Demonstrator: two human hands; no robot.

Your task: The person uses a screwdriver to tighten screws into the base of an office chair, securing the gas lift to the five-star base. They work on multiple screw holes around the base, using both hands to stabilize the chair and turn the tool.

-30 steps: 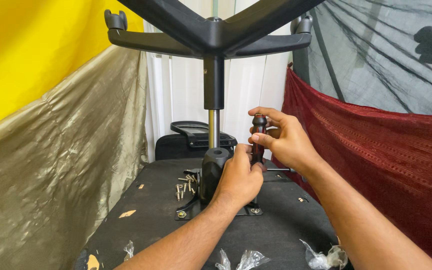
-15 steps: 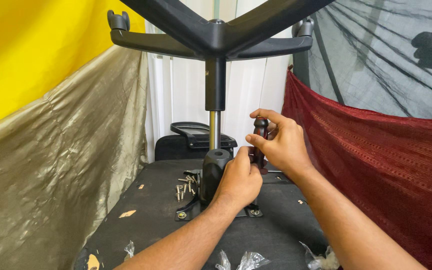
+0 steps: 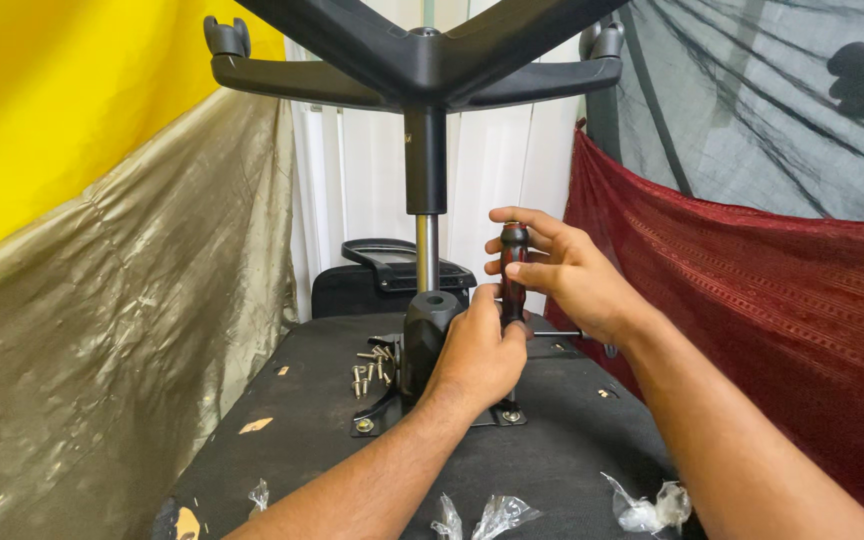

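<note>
An upturned office chair stands in front of me: its black star base point(image 3: 422, 70) is overhead on a gas cylinder point(image 3: 426, 250), which runs down into a black mechanism point(image 3: 427, 330) bolted to the black seat underside point(image 3: 552, 440). My right hand point(image 3: 562, 275) grips the dark red and black handle of a screwdriver point(image 3: 512, 275) held upright. Lower down, my left hand point(image 3: 477, 355) wraps around the same screwdriver, resting against the mechanism. The tip is hidden behind my left hand, near a bolt on the mounting plate point(image 3: 512, 415).
Several loose screws point(image 3: 372, 365) lie on the seat left of the mechanism. Crumpled clear plastic bags point(image 3: 642, 510) sit near the front edge. A black armrest point(image 3: 387, 262) lies behind. Gold cloth point(image 3: 132, 330) hangs at left, red cloth point(image 3: 752, 290) at right.
Both hands stay on the screwdriver. My right hand's fingers have shifted slightly around the handle; the view has barely moved.
</note>
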